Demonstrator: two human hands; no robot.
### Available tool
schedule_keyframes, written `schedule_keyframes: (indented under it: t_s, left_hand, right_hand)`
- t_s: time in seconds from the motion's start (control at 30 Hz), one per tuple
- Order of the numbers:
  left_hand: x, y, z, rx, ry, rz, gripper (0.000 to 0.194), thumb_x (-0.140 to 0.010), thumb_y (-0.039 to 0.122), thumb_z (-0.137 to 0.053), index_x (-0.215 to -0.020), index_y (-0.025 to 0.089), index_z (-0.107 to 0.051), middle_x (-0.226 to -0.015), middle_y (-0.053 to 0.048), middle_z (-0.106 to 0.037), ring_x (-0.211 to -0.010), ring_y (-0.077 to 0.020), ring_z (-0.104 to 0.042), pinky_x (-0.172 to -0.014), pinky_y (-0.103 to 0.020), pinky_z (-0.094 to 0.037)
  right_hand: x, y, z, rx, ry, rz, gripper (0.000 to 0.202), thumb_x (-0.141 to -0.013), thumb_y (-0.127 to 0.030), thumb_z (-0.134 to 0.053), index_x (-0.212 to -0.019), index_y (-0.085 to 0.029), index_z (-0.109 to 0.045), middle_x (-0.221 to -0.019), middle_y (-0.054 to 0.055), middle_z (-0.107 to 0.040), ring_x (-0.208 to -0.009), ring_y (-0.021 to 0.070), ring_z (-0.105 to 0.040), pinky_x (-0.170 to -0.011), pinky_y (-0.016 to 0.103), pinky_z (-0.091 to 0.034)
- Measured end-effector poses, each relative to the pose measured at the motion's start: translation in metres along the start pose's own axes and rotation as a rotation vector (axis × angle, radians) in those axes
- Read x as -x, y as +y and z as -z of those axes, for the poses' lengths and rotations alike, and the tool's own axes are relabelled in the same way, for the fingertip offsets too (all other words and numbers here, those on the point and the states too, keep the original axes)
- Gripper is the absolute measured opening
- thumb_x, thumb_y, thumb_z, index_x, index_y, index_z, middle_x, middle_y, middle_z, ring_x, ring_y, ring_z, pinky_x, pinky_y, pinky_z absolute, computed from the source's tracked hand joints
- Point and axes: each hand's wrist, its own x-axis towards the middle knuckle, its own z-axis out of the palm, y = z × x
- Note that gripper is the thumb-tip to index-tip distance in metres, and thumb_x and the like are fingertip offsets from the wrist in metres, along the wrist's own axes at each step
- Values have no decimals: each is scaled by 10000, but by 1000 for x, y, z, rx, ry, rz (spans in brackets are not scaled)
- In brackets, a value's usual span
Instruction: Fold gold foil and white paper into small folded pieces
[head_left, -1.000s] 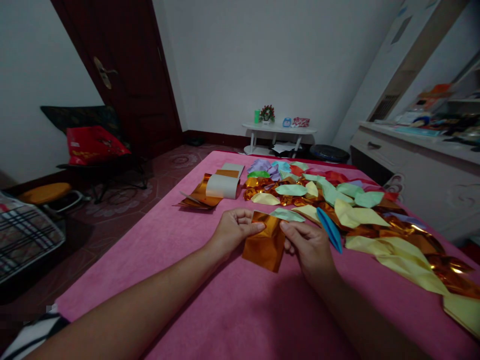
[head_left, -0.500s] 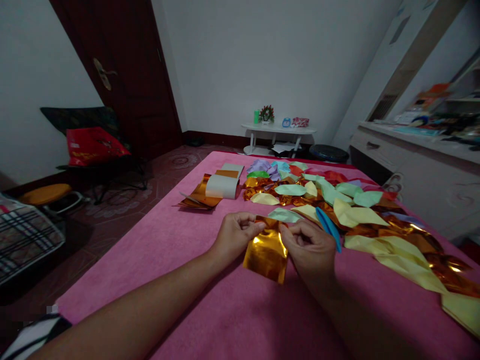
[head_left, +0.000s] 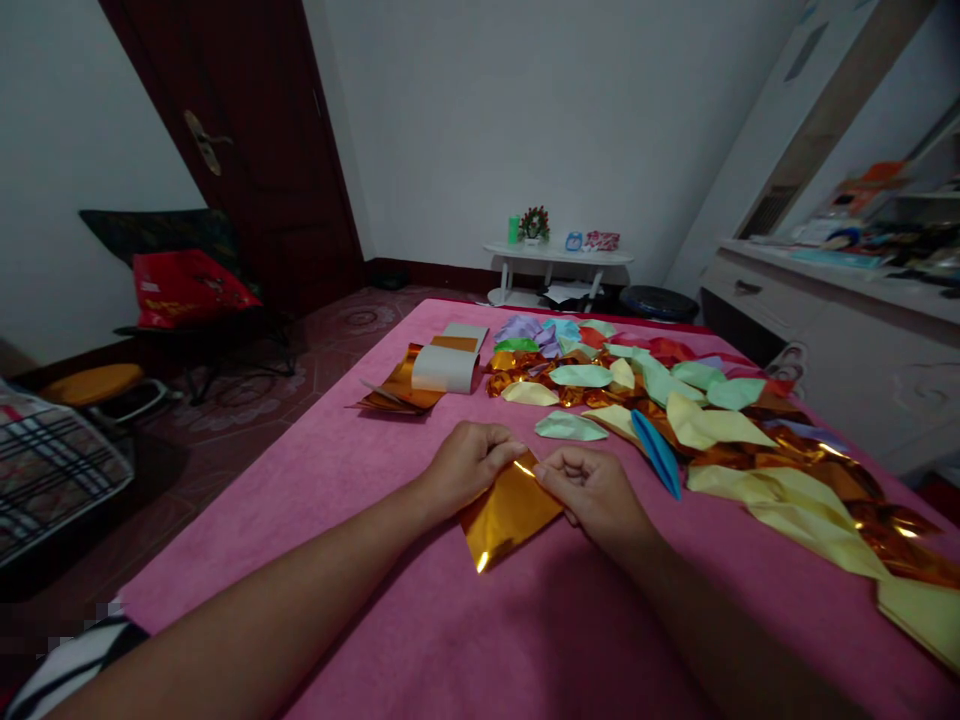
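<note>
Both my left hand (head_left: 472,465) and my right hand (head_left: 594,492) are pinching the foil (head_left: 510,515) at its far end; its free corner is pointing toward me.

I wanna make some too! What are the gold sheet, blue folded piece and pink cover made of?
The gold sheet looks like shiny foil or foil-coated paper: bright glints. The blue folded piece seems matte paper: narrow folded layers, no glints. The pink cover is probably soft cloth, dull and faintly mottled.
</note>
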Motion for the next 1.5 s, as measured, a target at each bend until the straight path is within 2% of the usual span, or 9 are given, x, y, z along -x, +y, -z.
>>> schedule_keyframes:
  t_s: [0.1,0.2,0.4,0.5,0.7,0.87,1.2,1.37,1.5]
  left_hand:
    - [-2,-1,8,-240,14,-61,398,-851,440,-541,-583,148,-574,-521,27,-463,-507,-94,-377,-492,-230,-212]
    - [-4,-3,13,-272,27,-74,476,-843,493,-546,-514,151,-507,-476,41,-396,-476,-86,-328,-484,-237,-189]
    - [-6,-13,18,87,-174,-8,296,-681,404,-745,-649,134,-627,-564,33,-529,-513,-83,-432,-485,-197,-291]
    - [-7,-16,22,251,-159,71,249,-721,361,-704,-666,123,-660,-553,6,-582,-471,-85,-480,-479,-199,-358]
    - [-10,-18,25,289,-31,174,256,-721,355,-696,-652,117,-633,-445,19,-549,-361,-77,-473,-391,-179,-333]
    - [-9,-17,23,290,-8,176,271,-713,368,-709,-661,108,-652,-425,19,-545,-348,-72,-461,-385,-173,-330]
    - [-5,-11,17,151,2,84,196,-744,312,-680,-673,130,-693,-465,0,-579,-385,-107,-506,-397,-195,-343]
    - [-4,-12,16,84,-17,17,156,-772,267,-647,-765,136,-731,-512,-1,-598,-421,-102,-507,-428,-188,-351]
    - [-4,-11,16,75,-15,20,165,-771,272,-644,-712,137,-718,-497,4,-575,-421,-98,-491,-423,-184,-333]
  right_hand:
    - [2,0,-2,0,-36,-19,243,-700,-359,-630,-556,-182,-545,-452,-60,-448,-347,59,-348,-332,189,-231]
    - [3,0,-4,-20,-28,-37,262,-706,-383,-630,-561,-187,-536,-456,-59,-451,-346,66,-371,-336,189,-266]
    - [-1,7,7,-73,142,-1,291,-721,-411,-668,-589,-177,-556,-412,-60,-455,-335,68,-378,-353,192,-269]
    - [-5,11,13,-114,213,25,301,-737,-432,-675,-625,-167,-585,-402,-55,-463,-350,80,-405,-367,199,-297]
    - [-10,14,13,-182,296,146,320,-678,-351,-757,-905,-177,-613,-702,6,-632,-602,135,-590,-529,231,-474]
    - [-11,18,15,-21,336,274,204,-702,-262,-723,-877,-192,-646,-977,61,-605,-783,174,-604,-567,250,-488]
    - [-10,15,13,148,375,352,93,-716,-200,-677,-806,-180,-671,-807,20,-586,-582,107,-486,-528,242,-444]
    - [-9,19,13,100,427,287,184,-743,-236,-677,-910,-185,-619,-721,-16,-575,-521,95,-487,-497,226,-425]
    - [-9,21,15,139,451,307,190,-747,-242,-679,-910,-190,-596,-700,-28,-566,-482,85,-458,-453,216,-379]
